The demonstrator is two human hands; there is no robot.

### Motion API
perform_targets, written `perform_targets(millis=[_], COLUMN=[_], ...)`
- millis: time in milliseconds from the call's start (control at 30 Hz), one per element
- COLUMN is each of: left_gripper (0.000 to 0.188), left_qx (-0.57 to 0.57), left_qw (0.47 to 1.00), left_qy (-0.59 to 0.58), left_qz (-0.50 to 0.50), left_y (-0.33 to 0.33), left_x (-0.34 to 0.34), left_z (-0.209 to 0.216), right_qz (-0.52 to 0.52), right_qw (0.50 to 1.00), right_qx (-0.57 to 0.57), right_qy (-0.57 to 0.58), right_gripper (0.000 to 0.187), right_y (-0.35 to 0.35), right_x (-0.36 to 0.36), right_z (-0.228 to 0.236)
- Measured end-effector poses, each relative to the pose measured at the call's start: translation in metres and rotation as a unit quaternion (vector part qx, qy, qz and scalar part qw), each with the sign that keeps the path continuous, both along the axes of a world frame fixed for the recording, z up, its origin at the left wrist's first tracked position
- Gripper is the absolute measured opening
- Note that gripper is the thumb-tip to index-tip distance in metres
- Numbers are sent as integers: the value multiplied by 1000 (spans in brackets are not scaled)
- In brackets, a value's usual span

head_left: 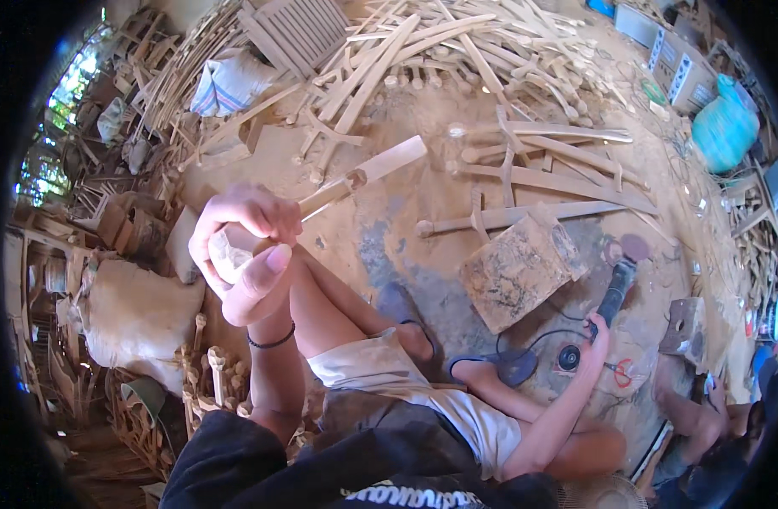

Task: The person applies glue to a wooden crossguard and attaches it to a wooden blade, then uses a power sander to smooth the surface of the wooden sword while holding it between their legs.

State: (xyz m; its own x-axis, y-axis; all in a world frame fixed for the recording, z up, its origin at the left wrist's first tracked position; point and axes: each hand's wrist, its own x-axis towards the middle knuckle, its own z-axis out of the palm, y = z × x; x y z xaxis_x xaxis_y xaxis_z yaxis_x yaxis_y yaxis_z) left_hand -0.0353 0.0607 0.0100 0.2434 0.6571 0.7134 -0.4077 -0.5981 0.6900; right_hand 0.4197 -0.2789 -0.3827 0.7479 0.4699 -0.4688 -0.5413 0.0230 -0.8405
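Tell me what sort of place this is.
Probably a woodworking workshop: long, pale wooden sword shapes lie on the dusty tan floor, a pile of pale wooden pieces lies beyond, and the right hand grips a black, cylindrical power tool.

We can pass over the central floor (418,233); far-left of our right hand (600,336), a stained block (516,270) obstructs.

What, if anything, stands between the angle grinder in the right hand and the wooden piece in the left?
In this view, a stained block sits on the floor between the angle grinder and the wooden piece. The left hand holds the piece above the floor, so the block probably doesn't obstruct.
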Motion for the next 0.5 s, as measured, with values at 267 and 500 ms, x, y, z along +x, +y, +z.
perform_targets(millis=[267, 500], left_gripper=[30, 28], left_qx=[-2, 10], left_qw=[1000, 999], left_qy=[-14, 33], left_qz=[-17, -17], left_y=[7, 8], left_x=[13, 16], left_z=[-23, -21], right_qz=[-9, -16], right_qw=[914, 975], right_qx=[391, 209], right_qy=[110, -71], right_gripper=[85, 74], right_y=[33, 57], right_x=[-91, -89], right_z=[126, 90])
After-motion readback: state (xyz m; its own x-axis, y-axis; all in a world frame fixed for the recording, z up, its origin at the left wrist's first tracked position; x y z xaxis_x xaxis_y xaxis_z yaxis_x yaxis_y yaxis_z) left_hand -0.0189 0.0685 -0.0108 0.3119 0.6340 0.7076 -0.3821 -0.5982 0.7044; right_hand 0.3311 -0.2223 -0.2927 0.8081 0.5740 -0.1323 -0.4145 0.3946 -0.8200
